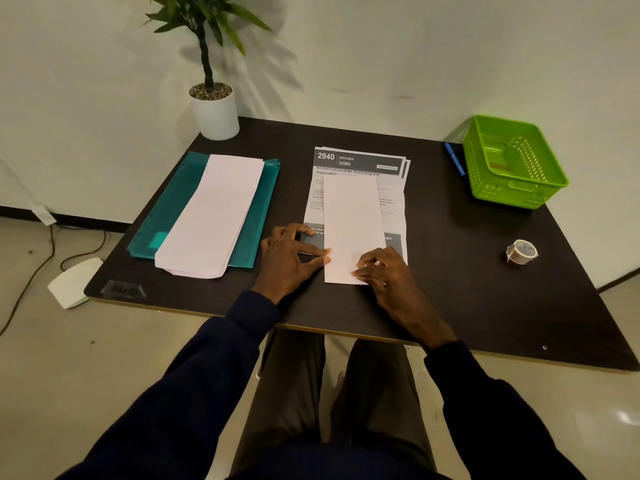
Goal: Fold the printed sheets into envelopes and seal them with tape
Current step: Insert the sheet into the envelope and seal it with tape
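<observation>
Fingers [318, 251] of the left hand [285, 259] lie straight, tips touching the left edge of the folded sheet [351, 216]. Right hand [386, 277] fingers bend over its near right corner; pinch or press, cannot tell. Sheet lies on the printed stack [360, 162] mid desk [450, 289], long axis near-to-far. Tape roll [522, 251] sits well apart to the right, right hand nearer.

My folded sheet [351, 223] (a long narrow strip, blank side up) lies lengthwise on the printed sheets [360, 161] on the tabletop [450, 271]. The tape roll [522, 251] (small, pale) sits well to the right.
</observation>
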